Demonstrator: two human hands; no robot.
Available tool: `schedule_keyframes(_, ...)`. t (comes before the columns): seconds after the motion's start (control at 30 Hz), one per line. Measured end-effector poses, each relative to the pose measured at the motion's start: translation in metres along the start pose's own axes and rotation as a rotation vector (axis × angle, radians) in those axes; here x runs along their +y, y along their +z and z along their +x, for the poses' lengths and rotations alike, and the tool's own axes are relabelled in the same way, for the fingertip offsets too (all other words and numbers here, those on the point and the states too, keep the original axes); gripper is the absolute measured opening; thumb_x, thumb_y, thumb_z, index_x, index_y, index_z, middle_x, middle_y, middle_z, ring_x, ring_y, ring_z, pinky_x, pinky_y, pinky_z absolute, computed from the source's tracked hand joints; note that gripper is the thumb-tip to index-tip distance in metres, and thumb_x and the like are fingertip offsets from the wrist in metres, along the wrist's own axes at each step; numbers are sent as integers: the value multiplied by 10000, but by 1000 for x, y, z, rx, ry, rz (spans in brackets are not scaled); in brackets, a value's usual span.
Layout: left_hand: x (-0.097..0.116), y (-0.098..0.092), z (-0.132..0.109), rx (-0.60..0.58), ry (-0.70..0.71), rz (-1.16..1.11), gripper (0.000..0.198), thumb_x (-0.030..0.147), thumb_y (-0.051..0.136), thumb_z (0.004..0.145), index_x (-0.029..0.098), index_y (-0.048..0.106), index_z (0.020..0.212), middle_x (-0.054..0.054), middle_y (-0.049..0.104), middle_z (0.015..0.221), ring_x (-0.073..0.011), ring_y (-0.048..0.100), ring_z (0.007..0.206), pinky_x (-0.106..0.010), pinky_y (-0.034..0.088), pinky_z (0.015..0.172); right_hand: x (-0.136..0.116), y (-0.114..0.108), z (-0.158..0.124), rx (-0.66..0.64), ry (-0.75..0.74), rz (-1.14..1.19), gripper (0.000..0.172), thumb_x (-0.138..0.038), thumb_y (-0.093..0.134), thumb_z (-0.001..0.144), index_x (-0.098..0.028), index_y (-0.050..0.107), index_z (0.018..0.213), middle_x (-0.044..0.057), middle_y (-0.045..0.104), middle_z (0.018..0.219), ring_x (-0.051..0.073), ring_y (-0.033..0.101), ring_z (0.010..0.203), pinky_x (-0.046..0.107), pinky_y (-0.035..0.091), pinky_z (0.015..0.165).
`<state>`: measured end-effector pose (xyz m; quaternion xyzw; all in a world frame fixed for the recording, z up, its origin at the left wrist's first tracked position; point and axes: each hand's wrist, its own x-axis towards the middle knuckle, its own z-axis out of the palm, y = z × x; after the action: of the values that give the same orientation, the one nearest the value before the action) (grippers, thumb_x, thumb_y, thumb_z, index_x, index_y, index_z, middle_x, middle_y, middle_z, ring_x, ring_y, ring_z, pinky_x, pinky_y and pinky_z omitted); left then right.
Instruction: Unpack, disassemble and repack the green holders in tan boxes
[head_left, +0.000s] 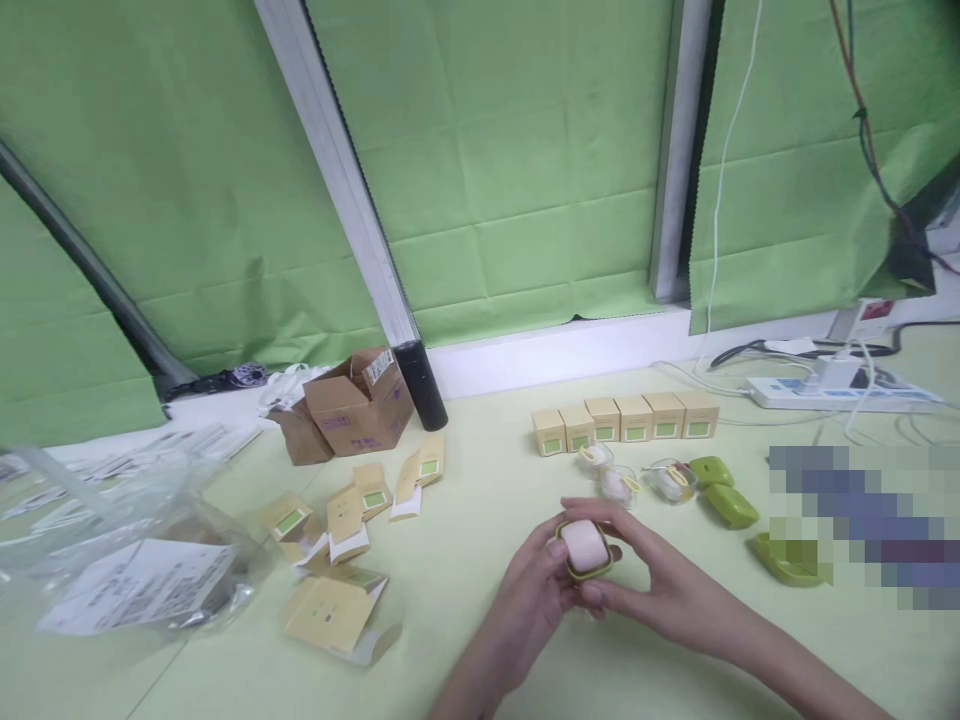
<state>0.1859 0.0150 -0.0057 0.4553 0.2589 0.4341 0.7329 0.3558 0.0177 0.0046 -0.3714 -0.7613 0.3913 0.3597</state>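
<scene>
A small green case (601,572) with a smooth pale pink piece (585,546) set in it is held between both hands above the table. My left hand (534,575) grips its left side, with the thumb at the edge of the pink piece. My right hand (651,575) curves round the top and right side, its thumb near the lower edge. Beyond the hands lie clear plastic packs (619,485) with pale contents and yellow parts. Green case pieces (729,506) rest to their right, and an open green shell (784,560) sits nearer.
Small yellow boxes (634,418) stand in a row at the back. Several opened, flattened boxes (330,605) lie left, beside a clear plastic bag (150,580). A brown carton (360,405), a black cylinder (421,385) and a white power strip (780,392) are along the wall.
</scene>
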Motion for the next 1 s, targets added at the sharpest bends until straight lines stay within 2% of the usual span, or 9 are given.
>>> schedule_keyframes(0.1,3,-16,-2,71,28,357,526,430,465,825,154,372,1263,-123,611,958,-208,563,798,-378,433,738,1,-3,5,102,72,166,387,-356,636,762,-248,523,1116,80,545,1210,262,474,1164,430,399,970)
schedule_keyframes(0.2,5,-30,-7,93,1,779,803,307,704,615,238,320,1317,-105,484,1212,-247,448,1080,-395,326,937,4,-10,8,156,99,219,436,-361,615,767,-247,497,1170,78,547,1158,222,577,990,362,497,832)
schedule_keyframes(0.27,2,-35,-8,57,-89,905,791,265,720,570,253,375,1282,-89,427,1249,-256,410,1123,-381,318,946,8,-13,8,142,101,137,485,-319,614,762,-268,452,1217,58,547,1140,198,582,945,336,506,795)
schedule_keyframes(0.37,-8,-36,-4,109,-129,958,569,325,719,581,203,509,1096,-68,481,1075,-247,454,1017,-358,361,872,12,-11,7,69,76,-45,459,-283,639,730,-263,483,1161,34,590,1049,191,583,886,339,499,777)
schedule_keyframes(0.43,-15,-34,-1,166,-103,979,535,357,752,539,187,525,992,-58,478,1017,-250,442,995,-350,361,850,12,-7,7,-17,45,-160,389,-273,642,723,-262,542,1100,24,611,1003,201,579,877,351,488,770)
schedule_keyframes(0.53,-19,-31,1,171,-74,1000,492,339,746,547,188,513,953,-50,477,990,-243,424,983,-342,348,842,10,-1,6,-106,-33,-286,384,-228,623,734,-282,571,1111,23,607,961,216,558,919,364,468,788)
schedule_keyframes(0.67,-17,-30,0,167,-71,999,448,318,731,562,193,509,930,-47,479,977,-237,414,969,-333,345,820,10,2,3,-126,-60,-338,400,-213,590,766,-282,545,1157,35,578,938,214,550,903,352,474,758)
schedule_keyframes(0.87,-11,-21,-3,176,-146,1008,542,395,750,534,197,519,983,-61,472,1016,-260,425,1011,-359,358,845,16,5,1,-128,-47,-373,345,-198,578,766,-294,562,1098,31,574,943,214,565,884,315,495,696)
schedule_keyframes(1.0,15,-24,-31,211,-51,1109,685,407,735,557,236,486,1173,-87,476,1181,-286,386,1131,-394,314,944,21,4,2,-144,-53,-438,328,-269,618,752,-315,593,1076,20,611,941,227,602,857,301,499,654)
